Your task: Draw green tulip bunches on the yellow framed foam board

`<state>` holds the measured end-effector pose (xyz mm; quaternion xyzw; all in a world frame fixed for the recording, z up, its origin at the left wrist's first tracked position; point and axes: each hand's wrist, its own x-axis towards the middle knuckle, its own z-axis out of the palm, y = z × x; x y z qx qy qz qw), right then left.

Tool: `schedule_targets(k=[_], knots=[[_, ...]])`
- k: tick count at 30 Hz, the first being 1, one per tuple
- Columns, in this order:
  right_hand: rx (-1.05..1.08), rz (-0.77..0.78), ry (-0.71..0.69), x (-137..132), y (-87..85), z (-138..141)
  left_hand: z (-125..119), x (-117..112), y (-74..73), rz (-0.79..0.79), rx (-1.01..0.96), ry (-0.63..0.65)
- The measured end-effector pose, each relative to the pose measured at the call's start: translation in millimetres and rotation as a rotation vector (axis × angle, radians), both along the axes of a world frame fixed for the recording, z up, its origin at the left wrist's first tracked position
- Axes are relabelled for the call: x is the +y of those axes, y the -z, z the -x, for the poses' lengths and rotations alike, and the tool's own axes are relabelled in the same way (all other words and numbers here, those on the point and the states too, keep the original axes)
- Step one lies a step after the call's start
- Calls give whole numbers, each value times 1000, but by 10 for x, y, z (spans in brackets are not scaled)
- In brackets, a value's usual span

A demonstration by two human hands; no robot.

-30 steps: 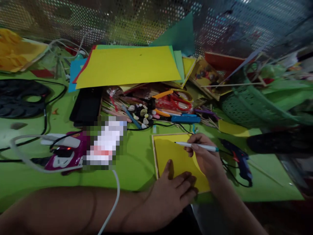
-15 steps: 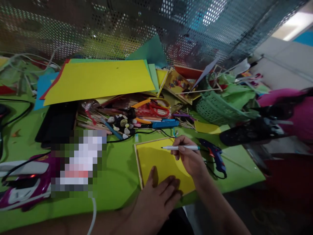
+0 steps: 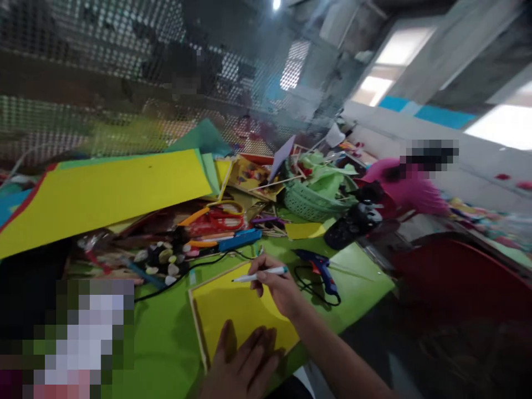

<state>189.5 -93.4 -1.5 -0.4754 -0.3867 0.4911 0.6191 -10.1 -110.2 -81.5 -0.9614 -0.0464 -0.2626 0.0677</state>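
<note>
Hands on a yellow card [image 3: 233, 310] — left hand [image 3: 243, 366] spread flat, right hand [image 3: 278, 285] pinching a pen [image 3: 260, 274].
Blue glue gun [image 3: 320, 269] lies just right on the bench [image 3: 166, 343].

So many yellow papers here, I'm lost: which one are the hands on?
The small square yellow sheet with wooden edging, under the left hand; the big yellow sheet lies behind it, untouched.

The right hand [image 3: 279, 285] holds a pen [image 3: 260, 274] over yellow paper [image 3: 233, 310]; the left hand [image 3: 245, 366] presses it flat.
</note>
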Motion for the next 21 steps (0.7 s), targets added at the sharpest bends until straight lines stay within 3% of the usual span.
schedule_targets(k=[2,4,5,7,8,10,12,14,16,18,20,21], knots=[[-13,-40,7,-11,-45,-12,-5,92,-37,-14,-58,12],[-50,-82,27,-69,-148,-48,-9,181,-127,169,-56,53],[-118,-118,50,-116,-219,-75,-16,218,-193,342,-58,71],[-446,-255,110,-232,-387,-140,-52,267,-369,830,-119,23],[-643,-347,122,-292,-476,-174,-88,277,-476,1112,-184,-59],[-996,-471,79,-396,-644,-231,-206,277,-720,1677,-380,-341],[-1249,-510,-13,-466,-781,-271,-382,257,-976,1829,-464,-397],[-1367,-463,-97,-512,-883,-312,-578,228,-1208,2101,-676,-394],[-1388,-399,-179,-566,-977,-384,-741,200,-1381,2189,-737,-416],[-1375,-365,-272,-660,-1101,-527,-825,193,-1470,2153,-711,-458],[-1346,-330,-341,-803,-1286,-776,-814,222,-1466,2038,-654,-474],[-1325,-312,-305,-883,-1400,-948,-777,251,-1427,1956,-618,-485]])
